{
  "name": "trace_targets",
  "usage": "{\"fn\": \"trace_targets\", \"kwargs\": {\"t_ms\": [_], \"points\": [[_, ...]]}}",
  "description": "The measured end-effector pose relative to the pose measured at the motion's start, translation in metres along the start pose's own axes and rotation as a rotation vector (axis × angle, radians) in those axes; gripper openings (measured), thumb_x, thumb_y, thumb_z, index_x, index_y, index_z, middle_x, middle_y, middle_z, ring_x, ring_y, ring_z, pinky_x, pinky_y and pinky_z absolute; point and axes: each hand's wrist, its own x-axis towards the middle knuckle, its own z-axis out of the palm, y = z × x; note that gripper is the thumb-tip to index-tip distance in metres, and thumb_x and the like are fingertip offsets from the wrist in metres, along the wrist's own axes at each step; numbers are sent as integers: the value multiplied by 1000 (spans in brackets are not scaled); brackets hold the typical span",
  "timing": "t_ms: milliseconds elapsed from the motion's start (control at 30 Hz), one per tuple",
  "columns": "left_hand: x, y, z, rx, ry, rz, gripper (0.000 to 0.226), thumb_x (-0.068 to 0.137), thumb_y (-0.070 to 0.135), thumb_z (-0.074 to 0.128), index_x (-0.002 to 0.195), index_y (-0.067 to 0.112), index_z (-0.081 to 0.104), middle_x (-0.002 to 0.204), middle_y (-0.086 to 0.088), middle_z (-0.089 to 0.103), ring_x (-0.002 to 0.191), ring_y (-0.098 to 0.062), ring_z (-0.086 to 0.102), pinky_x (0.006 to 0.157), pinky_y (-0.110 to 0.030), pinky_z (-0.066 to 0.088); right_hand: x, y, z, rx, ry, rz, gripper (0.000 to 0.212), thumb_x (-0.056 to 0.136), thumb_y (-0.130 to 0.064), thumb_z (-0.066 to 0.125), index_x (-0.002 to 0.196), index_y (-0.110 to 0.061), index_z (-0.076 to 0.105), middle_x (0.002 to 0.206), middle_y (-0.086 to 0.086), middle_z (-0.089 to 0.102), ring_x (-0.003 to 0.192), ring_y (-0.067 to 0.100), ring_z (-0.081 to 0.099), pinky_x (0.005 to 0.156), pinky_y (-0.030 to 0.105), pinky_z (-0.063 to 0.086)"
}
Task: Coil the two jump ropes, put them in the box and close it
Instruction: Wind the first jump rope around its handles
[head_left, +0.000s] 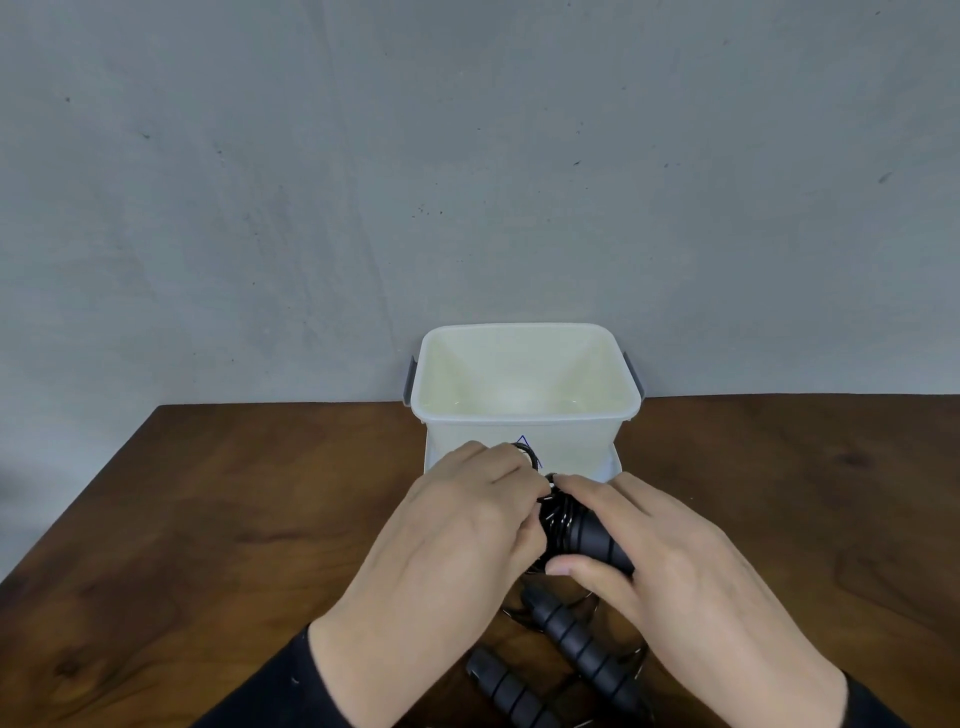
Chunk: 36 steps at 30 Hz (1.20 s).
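Observation:
An open white plastic box (524, 415) with grey side latches stands at the table's far edge, nothing visible inside. Just in front of it, both hands hold one coiled black jump rope (569, 525). My right hand (670, 566) grips its black ribbed handles. My left hand (457, 530) pinches the thin cord wound round them; a small loop sticks up above the fingers. The second jump rope (576, 644) lies loose on the table under my wrists, its two ribbed handles side by side and its thin cord spread around them.
The box stands on its white lid (615, 462), whose edge shows beneath it. The brown wooden table (234, 519) meets a grey wall (467, 182) right behind the box.

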Motion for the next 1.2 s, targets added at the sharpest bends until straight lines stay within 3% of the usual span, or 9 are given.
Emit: {"fn": "trace_targets", "kwargs": {"t_ms": [133,267,333,467,667,800,967,1200], "points": [[-5,-2,8,13,102,-15,10,83,7,62,82,11,71,78,2,63,69,-16,52,61,-32,47,-2,-1,4,20,2,6,57,90,-72,39,136,-40,47,102,-14,64,87,10,64,67,30,59],[-5,-6,11,34,117,43,10,82,3,64,82,11,70,78,2,62,70,-16,51,63,-29,47,-1,-3,7,45,29,27,59,89,-77,33,135,-42,44,98,-17,61,82,7,63,65,27,57],[-6,-11,12,-55,120,23,12,87,12,63,96,17,69,84,7,63,78,-10,54,73,-18,45,0,-2,8,25,46,22,54,90,-72,38,134,-43,46,95,-17,58,78,7,60,61,27,57],[-13,-13,14,-367,190,-211,36,88,32,69,124,32,62,95,18,66,95,0,62,86,-10,45,1,2,8,10,73,39,50,91,-68,43,133,-42,48,96,-15,57,79,9,60,60,29,57],[-12,-16,19,-353,304,-251,32,87,19,70,120,18,70,94,13,61,88,-6,60,75,-15,47,2,1,12,10,108,17,45,92,-62,48,131,-41,46,99,-11,58,81,12,61,62,31,58],[-15,-19,25,-247,264,-225,32,89,29,68,121,22,69,101,18,60,101,4,54,88,-13,43,-1,3,20,-4,145,16,46,90,-57,53,130,-37,49,100,-8,59,81,15,61,63,29,57],[-28,-20,43,-383,285,-382,49,82,21,78,129,22,62,112,9,49,105,-6,58,93,-9,42,-9,14,41,-16,143,8,48,87,-50,62,132,-33,52,107,-3,63,88,18,62,68,34,59],[-40,-9,62,-388,269,-510,57,85,41,64,133,12,62,133,7,58,125,2,49,106,-6,32,-15,24,57,2,137,-3,47,87,-44,66,131,-30,53,113,-1,63,94,19,63,74,34,60]]}}
